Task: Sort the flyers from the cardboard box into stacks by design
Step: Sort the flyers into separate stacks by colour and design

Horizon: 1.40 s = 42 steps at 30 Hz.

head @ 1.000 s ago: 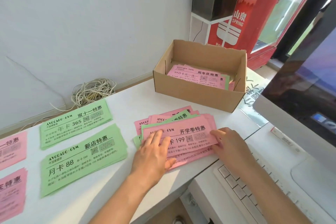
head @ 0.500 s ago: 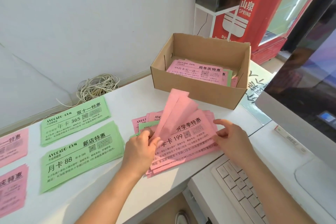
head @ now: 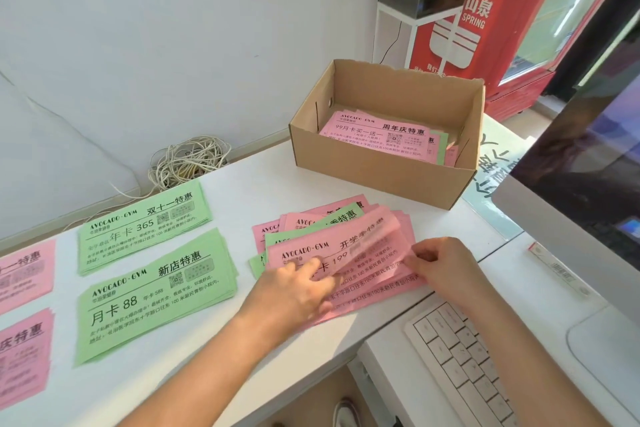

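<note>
Lifted pink flyer lowered nearly flat onto pile | left hand pinches it | right hand pinches its edge

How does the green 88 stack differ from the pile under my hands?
The 88 stack is all green and squared up; the mixed pile has pink and green flyers, fanned out. The 88 stack lies untouched; the left hand and right hand are on the mixed pile. Both lie on the white desk.
</note>
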Each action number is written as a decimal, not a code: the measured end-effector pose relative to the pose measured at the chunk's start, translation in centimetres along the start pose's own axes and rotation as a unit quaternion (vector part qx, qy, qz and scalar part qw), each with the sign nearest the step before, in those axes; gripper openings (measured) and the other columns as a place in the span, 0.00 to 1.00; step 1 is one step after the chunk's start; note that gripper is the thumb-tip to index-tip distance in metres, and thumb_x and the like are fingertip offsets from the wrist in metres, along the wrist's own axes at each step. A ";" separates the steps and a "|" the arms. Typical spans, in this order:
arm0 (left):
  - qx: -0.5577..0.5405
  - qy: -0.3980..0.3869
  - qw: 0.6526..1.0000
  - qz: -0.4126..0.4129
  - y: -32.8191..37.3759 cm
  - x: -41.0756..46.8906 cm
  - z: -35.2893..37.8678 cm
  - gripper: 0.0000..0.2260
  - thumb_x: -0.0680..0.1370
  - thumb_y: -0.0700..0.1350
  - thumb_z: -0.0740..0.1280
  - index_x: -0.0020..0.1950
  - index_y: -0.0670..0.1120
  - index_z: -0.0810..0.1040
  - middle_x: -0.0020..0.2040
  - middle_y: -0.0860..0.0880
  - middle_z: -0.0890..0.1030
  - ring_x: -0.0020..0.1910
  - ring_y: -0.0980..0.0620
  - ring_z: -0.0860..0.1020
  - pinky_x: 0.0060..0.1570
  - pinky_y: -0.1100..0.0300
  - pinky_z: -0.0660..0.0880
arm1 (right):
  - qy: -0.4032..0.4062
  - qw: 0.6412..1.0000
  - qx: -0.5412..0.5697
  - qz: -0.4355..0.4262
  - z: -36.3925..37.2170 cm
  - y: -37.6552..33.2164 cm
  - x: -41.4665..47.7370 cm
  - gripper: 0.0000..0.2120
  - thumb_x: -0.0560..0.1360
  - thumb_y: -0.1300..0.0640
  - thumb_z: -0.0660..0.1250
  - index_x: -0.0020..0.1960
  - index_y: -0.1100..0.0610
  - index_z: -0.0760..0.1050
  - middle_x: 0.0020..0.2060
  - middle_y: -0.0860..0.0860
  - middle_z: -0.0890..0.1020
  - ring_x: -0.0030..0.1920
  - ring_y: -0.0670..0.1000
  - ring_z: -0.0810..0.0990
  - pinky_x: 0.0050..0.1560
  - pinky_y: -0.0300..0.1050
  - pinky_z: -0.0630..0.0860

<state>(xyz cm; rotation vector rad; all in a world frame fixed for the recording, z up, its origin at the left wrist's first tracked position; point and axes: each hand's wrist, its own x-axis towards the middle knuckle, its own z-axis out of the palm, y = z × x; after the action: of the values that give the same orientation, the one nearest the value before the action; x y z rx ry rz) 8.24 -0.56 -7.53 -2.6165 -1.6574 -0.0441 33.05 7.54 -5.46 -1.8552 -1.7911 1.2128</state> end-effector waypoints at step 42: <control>-0.189 0.110 0.960 -0.173 -0.3 -1.2 -0.5 0.25 0.77 0.40 0.57 0.71 0.62 0.63 0.29 0.53 0.66 0.20 0.53 0.65 0.20 0.62 0.69 | 0.021 0.998 0.059 0.006 0.2 -1.9 -0.3 0.11 0.75 0.62 0.67 0.50 0.48 0.69 0.35 0.50 0.85 0.32 0.46 0.84 0.31 0.40 0.73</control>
<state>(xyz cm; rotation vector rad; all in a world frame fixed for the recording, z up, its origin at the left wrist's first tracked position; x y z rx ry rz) 7.49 -1.55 -7.08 -2.3929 -2.1710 -0.7006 31.64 7.54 -4.07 -1.8127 -1.6521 1.2470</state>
